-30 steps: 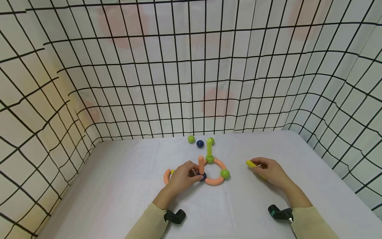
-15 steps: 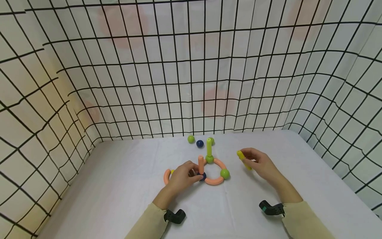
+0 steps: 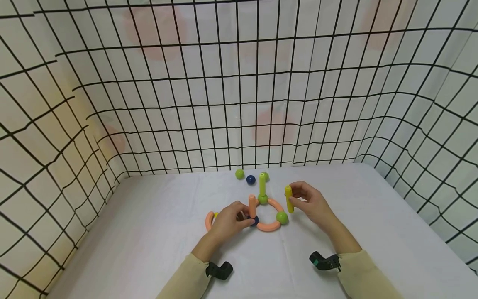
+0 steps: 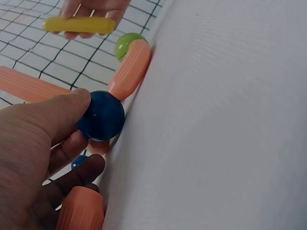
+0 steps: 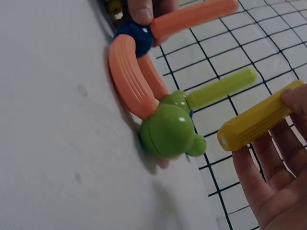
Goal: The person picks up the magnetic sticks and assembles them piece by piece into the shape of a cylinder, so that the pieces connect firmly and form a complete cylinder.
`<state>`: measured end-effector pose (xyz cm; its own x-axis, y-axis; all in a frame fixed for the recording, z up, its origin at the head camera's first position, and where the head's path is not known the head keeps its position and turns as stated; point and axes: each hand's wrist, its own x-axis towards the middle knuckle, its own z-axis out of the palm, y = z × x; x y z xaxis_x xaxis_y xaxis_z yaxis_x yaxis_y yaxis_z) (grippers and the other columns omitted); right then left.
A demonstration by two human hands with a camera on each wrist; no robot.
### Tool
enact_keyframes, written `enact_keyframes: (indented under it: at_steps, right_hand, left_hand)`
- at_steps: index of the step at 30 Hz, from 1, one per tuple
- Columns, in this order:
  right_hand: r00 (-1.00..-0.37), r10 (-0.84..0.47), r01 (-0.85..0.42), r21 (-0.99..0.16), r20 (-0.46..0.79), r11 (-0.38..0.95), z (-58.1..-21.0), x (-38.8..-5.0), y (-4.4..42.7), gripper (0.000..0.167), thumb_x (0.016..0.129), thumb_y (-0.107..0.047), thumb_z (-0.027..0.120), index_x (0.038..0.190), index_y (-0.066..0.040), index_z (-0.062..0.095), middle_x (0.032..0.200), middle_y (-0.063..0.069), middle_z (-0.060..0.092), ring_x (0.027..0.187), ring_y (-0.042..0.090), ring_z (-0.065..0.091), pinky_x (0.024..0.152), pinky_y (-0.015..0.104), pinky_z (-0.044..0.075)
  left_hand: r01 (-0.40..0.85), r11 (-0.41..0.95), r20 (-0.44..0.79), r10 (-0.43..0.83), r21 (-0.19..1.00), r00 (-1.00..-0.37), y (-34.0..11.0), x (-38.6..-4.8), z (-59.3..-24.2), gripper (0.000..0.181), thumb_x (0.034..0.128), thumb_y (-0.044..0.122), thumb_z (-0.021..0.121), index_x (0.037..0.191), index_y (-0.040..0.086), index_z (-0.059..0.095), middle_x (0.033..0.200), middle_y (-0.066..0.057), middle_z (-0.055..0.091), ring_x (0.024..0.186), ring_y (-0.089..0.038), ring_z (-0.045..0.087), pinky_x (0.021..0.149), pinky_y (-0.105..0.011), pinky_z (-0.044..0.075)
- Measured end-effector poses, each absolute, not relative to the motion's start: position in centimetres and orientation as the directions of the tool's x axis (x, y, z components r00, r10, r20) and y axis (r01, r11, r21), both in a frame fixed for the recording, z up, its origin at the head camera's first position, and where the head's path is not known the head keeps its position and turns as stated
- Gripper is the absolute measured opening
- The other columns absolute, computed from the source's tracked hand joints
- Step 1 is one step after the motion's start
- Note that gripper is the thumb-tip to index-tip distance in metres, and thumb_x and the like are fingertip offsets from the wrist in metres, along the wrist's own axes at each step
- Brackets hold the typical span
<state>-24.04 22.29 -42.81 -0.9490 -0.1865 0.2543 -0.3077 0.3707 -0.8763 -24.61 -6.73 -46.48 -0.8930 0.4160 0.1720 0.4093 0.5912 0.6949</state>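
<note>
A ring of curved orange bars (image 3: 269,227) joined by balls lies on the white table. My left hand (image 3: 226,220) pinches the navy ball (image 4: 101,116) at the ring's left side, from which an orange stick (image 3: 252,206) stands upright. At the ring's back, a light green stick (image 3: 262,185) rises from a green ball (image 3: 263,199). My right hand (image 3: 311,205) holds a yellow stick (image 5: 259,117) nearly upright between thumb and fingers. Its lower end is close to the right-hand green ball (image 5: 168,130), apart from it in the right wrist view.
Behind the ring sit a green ball (image 3: 239,174), a navy ball (image 3: 250,180) and another green ball (image 3: 265,176). Left of my left hand lies a curved orange bar (image 3: 209,222), with a yellow piece partly hidden by the hand. A black-grid backdrop (image 3: 239,104) surrounds the table.
My right hand has moved left toward the ring, turning the yellow stick from slanted to nearly upright. The left hand and the ring have stayed in place.
</note>
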Motion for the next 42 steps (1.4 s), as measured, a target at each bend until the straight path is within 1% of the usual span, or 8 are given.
enact_keyframes:
  at_steps: [7, 13, 20, 27, 31, 37, 42]
  right_hand:
    - [-0.944, -0.195, -0.316, -0.895, 0.265, 0.315, -43.0, -23.8, 21.0, 0.032, 0.094, -0.013, 0.069, 0.123, -0.005, 0.057, 0.118, 0.015, 0.064, 0.102, 0.010, 0.061, 0.087, 0.019, 0.053]
    - [-0.938, -0.207, -0.331, -0.899, 0.280, 0.287, -43.2, -23.6, 20.8, 0.030, 0.094, -0.009, 0.068, 0.121, -0.005, 0.056, 0.116, 0.015, 0.064, 0.104, 0.009, 0.061, 0.089, 0.017, 0.052]
    - [-0.949, -0.199, -0.300, -0.895, 0.244, 0.331, -43.8, -23.5, 20.7, 0.031, 0.094, -0.012, 0.069, 0.122, -0.007, 0.057, 0.117, 0.012, 0.066, 0.106, 0.008, 0.060, 0.092, 0.016, 0.050]
    - [-0.952, -0.213, -0.283, -0.893, 0.218, 0.349, -44.0, -23.5, 20.8, 0.032, 0.094, -0.013, 0.069, 0.123, -0.008, 0.058, 0.119, 0.012, 0.067, 0.109, 0.015, 0.060, 0.092, 0.017, 0.050]
    - [-0.955, -0.223, -0.271, -0.876, 0.194, 0.398, -44.2, -23.6, 21.0, 0.033, 0.093, -0.013, 0.069, 0.124, -0.007, 0.060, 0.119, 0.012, 0.067, 0.107, 0.016, 0.061, 0.089, 0.018, 0.052]
    - [-0.941, -0.284, -0.303, -0.832, 0.184, 0.465, -45.0, -23.8, 21.4, 0.031, 0.092, -0.014, 0.071, 0.121, -0.005, 0.066, 0.114, 0.010, 0.069, 0.100, 0.016, 0.063, 0.087, 0.022, 0.054]
    - [-0.935, -0.320, -0.306, -0.805, 0.154, 0.508, -45.9, -24.0, 21.7, 0.026, 0.092, -0.020, 0.072, 0.115, -0.010, 0.069, 0.109, 0.004, 0.070, 0.096, 0.014, 0.062, 0.085, 0.024, 0.054]
  left_hand:
    - [0.413, 0.581, 0.180, 0.417, 0.701, -0.891, -6.7, -24.6, -46.5, 0.020, 0.0890, 0.035, 0.076, 0.104, 0.022, 0.072, 0.092, 0.006, 0.063, 0.076, -0.004, 0.056, 0.066, -0.019, 0.047]
    - [0.414, 0.587, 0.179, 0.416, 0.696, -0.892, -6.7, -24.5, -46.5, 0.020, 0.0890, 0.034, 0.076, 0.104, 0.021, 0.072, 0.092, 0.007, 0.062, 0.076, -0.003, 0.055, 0.066, -0.019, 0.046]
    - [0.416, 0.584, 0.179, 0.420, 0.697, -0.890, -6.7, -24.5, -46.4, 0.020, 0.0891, 0.034, 0.076, 0.104, 0.021, 0.072, 0.093, 0.006, 0.063, 0.077, -0.003, 0.055, 0.067, -0.019, 0.046]
    - [0.413, 0.588, 0.178, 0.416, 0.696, -0.892, -6.7, -24.5, -46.5, 0.020, 0.0890, 0.034, 0.076, 0.104, 0.021, 0.072, 0.092, 0.005, 0.063, 0.076, -0.003, 0.055, 0.067, -0.019, 0.046]
    - [0.414, 0.589, 0.180, 0.415, 0.694, -0.892, -6.7, -24.5, -46.5, 0.020, 0.0888, 0.034, 0.076, 0.104, 0.021, 0.072, 0.092, 0.005, 0.063, 0.076, -0.003, 0.055, 0.067, -0.019, 0.046]
    - [0.413, 0.593, 0.176, 0.415, 0.692, -0.892, -6.7, -24.5, -46.4, 0.019, 0.0890, 0.034, 0.076, 0.103, 0.021, 0.072, 0.092, 0.006, 0.062, 0.076, -0.003, 0.055, 0.066, -0.019, 0.046]
    - [0.414, 0.592, 0.177, 0.416, 0.692, -0.892, -6.6, -24.5, -46.5, 0.019, 0.0890, 0.034, 0.076, 0.103, 0.021, 0.072, 0.091, 0.007, 0.062, 0.076, -0.003, 0.055, 0.066, -0.019, 0.046]
